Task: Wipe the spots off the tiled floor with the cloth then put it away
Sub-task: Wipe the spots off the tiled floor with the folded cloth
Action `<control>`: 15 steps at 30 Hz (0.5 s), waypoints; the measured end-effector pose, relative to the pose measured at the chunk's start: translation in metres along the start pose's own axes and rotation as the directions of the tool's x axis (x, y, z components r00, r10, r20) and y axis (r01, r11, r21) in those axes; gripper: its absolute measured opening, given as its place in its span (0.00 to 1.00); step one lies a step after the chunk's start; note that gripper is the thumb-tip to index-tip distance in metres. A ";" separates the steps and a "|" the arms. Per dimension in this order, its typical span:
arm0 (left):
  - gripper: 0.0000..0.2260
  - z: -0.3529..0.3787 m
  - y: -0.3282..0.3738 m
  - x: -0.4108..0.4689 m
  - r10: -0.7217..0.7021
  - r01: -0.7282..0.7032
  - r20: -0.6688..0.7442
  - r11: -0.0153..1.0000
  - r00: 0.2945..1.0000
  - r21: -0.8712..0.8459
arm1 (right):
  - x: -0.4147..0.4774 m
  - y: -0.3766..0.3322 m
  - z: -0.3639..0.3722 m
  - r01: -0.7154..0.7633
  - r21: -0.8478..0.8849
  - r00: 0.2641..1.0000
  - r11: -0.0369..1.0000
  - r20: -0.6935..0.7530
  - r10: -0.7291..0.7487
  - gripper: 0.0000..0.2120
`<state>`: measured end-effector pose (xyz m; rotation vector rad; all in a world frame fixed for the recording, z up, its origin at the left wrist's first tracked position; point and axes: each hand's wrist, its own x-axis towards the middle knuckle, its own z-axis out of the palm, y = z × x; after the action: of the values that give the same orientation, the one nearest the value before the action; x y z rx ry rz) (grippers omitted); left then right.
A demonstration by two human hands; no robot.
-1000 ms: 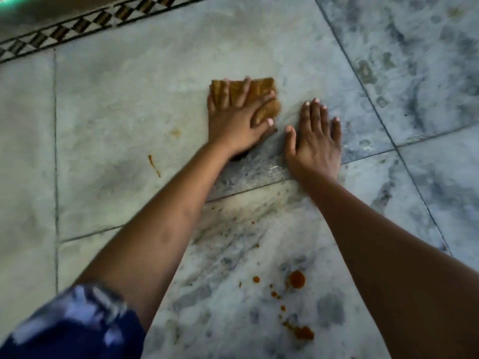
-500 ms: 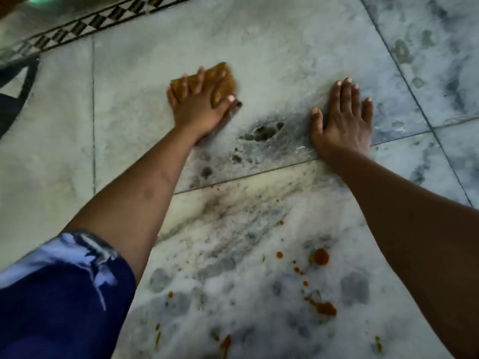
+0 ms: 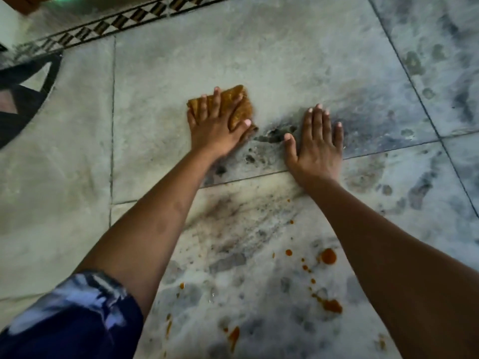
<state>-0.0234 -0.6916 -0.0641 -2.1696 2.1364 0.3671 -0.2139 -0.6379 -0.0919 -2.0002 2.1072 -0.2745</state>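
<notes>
A folded orange-brown cloth (image 3: 239,104) lies on the pale marble tiled floor (image 3: 272,60). My left hand (image 3: 216,126) presses flat on top of it, fingers spread, covering its near-left part. My right hand (image 3: 317,143) rests flat on the bare tile just to the right, fingers apart, holding nothing. Orange-brown spots (image 3: 328,256) dot the nearer tile between my forearms, with a larger smear (image 3: 330,304) lower right and more drips (image 3: 233,335) at the bottom.
A dark patterned border strip (image 3: 108,27) runs along the far edge of the floor. A dark object with a strap-like shape (image 3: 23,99) sits at the far left. Grey veined marks (image 3: 274,137) lie between my hands.
My left hand slid the cloth left across the tile, then back toward my right hand. The streak and faint stain left of the cloth a second ago no longer show.
</notes>
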 end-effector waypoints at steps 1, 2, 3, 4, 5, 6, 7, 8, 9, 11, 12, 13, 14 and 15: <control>0.27 -0.001 -0.013 0.003 -0.039 0.039 -0.018 0.999 0.999 -0.005 | 0.001 0.002 0.000 -0.004 -0.004 1.000 1.000 -0.004 0.004 0.34; 0.27 -0.001 -0.024 0.001 -0.093 0.093 -0.041 0.996 0.995 -0.010 | 0.003 0.003 0.000 -0.008 -0.006 1.000 1.000 -0.010 0.008 0.33; 0.28 0.000 -0.033 -0.008 -0.158 0.158 -0.060 0.987 0.986 -0.016 | 0.003 0.003 -0.001 -0.012 -0.005 1.000 1.000 -0.009 0.012 0.33; 0.28 0.004 -0.037 -0.021 -0.231 0.229 -0.081 0.973 0.969 -0.031 | 0.002 0.002 -0.001 -0.016 -0.002 1.000 1.000 -0.003 0.016 0.33; 0.29 0.010 -0.035 -0.037 -0.304 0.300 -0.107 0.952 0.947 -0.052 | 0.002 0.001 -0.001 -0.020 -0.001 1.000 1.000 -0.003 0.020 0.33; 0.29 0.016 -0.027 -0.055 -0.374 0.367 -0.127 0.927 0.919 -0.075 | 0.001 -0.001 -0.001 -0.021 0.001 1.000 1.000 -0.004 0.021 0.33; 0.30 0.021 -0.013 -0.072 -0.422 0.413 -0.133 0.906 0.897 -0.088 | 0.000 -0.002 -0.002 -0.021 0.005 1.000 1.000 -0.003 0.021 0.33; 0.31 0.025 0.003 -0.083 -0.434 0.426 -0.128 0.901 0.892 -0.085 | 0.001 -0.002 -0.003 -0.022 0.006 1.000 1.000 -0.001 0.022 0.33; 0.31 0.029 0.019 -0.087 -0.418 0.412 -0.112 0.908 0.901 -0.075 | 0.002 -0.002 -0.003 -0.026 0.005 1.000 1.000 -0.001 0.026 0.33; 0.30 0.029 0.042 -0.077 -0.331 0.329 -0.094 0.944 0.939 -0.038 | 0.000 -0.003 -0.002 -0.028 -0.001 1.000 1.000 -0.005 0.028 0.33; 0.29 0.025 0.046 -0.063 -0.271 0.271 -0.098 0.962 0.958 -0.015 | 0.000 -0.003 -0.002 -0.024 0.001 1.000 1.000 -0.006 0.024 0.33; 0.29 0.018 0.044 -0.046 -0.207 0.208 -0.093 0.978 0.974 0.002 | 0.001 -0.003 -0.002 -0.021 0.004 1.000 1.000 -0.005 0.021 0.33; 0.28 0.012 0.036 -0.030 -0.153 0.154 -0.085 0.988 0.985 0.012 | 0.001 -0.003 -0.002 -0.019 0.011 1.000 1.000 0.001 0.019 0.33; 0.27 0.006 0.024 -0.015 -0.112 0.114 -0.076 0.993 0.991 0.015 | 0.001 -0.002 -0.003 -0.018 0.014 1.000 1.000 0.005 0.018 0.33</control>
<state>-0.0478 -0.6761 -0.0642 -2.3158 2.0322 0.2599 -0.2132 -0.6395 -0.0888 -1.9708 2.1136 -0.2794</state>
